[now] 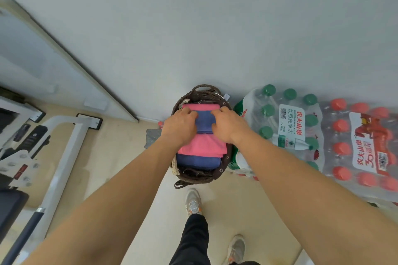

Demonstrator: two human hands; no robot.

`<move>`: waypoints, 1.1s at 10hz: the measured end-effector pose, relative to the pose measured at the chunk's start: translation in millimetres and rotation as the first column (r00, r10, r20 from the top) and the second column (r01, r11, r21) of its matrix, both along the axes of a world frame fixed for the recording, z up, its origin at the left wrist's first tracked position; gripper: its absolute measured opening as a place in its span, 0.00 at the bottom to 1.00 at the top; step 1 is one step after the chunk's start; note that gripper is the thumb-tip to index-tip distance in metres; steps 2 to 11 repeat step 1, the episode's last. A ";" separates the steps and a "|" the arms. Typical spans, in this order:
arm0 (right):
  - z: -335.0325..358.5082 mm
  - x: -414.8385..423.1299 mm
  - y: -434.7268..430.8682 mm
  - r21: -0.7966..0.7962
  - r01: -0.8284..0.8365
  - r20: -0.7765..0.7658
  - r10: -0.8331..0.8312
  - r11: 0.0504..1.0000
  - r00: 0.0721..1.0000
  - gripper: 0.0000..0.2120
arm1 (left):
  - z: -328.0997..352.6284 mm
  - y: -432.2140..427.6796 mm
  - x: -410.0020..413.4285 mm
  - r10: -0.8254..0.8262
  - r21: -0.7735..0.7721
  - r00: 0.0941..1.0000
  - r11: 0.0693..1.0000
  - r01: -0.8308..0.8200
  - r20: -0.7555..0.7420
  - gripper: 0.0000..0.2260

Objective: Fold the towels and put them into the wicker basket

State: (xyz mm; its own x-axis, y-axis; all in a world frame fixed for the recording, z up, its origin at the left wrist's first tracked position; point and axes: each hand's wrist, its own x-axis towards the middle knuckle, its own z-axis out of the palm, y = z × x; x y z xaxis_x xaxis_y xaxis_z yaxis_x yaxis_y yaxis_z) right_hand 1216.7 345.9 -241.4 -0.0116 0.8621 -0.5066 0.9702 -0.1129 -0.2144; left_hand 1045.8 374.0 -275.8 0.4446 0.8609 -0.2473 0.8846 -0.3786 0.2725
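Note:
A dark brown wicker basket (226, 162) stands on the floor against the wall, below me. Folded towels fill it in a row: a pink one (201, 106) at the far end, a blue one (204, 121), another pink one (202, 145) and a blue one (198, 162) nearest me. My left hand (180, 124) grips the left end of the upper blue towel and my right hand (228, 123) grips its right end, fingers curled over it inside the basket.
Shrink-wrapped packs of water bottles, green caps (286, 122) and red caps (364, 144), lie right of the basket. A white metal frame (64, 157) and equipment stand at left. My shoes (193, 201) are on the beige floor just behind the basket.

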 end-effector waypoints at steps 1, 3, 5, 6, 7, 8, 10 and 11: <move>31.2 10.7 -7.3 0.041 0.001 -0.003 -0.001 0.999 1.000 0.21 | 29.7 -10.0 6.5 0.017 -0.061 0.998 0.998 -0.021 -0.063 0.16; 31.2 10.7 -7.3 0.041 0.001 -0.003 -0.001 0.999 1.000 0.21 | 29.7 -10.0 6.5 0.017 -0.061 0.998 0.998 -0.021 -0.063 0.16; 31.2 10.7 -7.3 0.041 0.001 -0.003 -0.001 0.999 1.000 0.21 | 29.7 -10.0 6.5 0.017 -0.061 0.998 0.998 -0.021 -0.063 0.16; 31.2 10.7 -7.3 0.041 0.001 -0.003 -0.001 0.999 1.000 0.21 | 29.7 -10.0 6.5 0.017 -0.061 0.998 0.998 -0.021 -0.063 0.16; 31.2 10.7 -7.3 0.041 0.001 -0.003 -0.001 0.999 1.000 0.21 | 29.7 -10.0 6.5 0.017 -0.061 0.998 0.998 -0.021 -0.063 0.16; 31.2 10.7 -7.3 0.041 0.001 -0.003 -0.001 0.999 1.000 0.21 | 29.7 -10.0 6.5 0.017 -0.061 0.998 0.998 -0.021 -0.063 0.16; 31.2 10.7 -7.3 0.041 0.001 -0.003 -0.001 0.999 1.000 0.21 | 29.7 -10.0 6.5 0.017 -0.061 0.998 0.998 -0.021 -0.063 0.16; 31.2 10.7 -7.3 0.041 0.001 -0.003 -0.001 0.999 1.000 0.21 | 29.7 -10.0 6.5 0.017 -0.061 0.998 0.998 -0.021 -0.063 0.16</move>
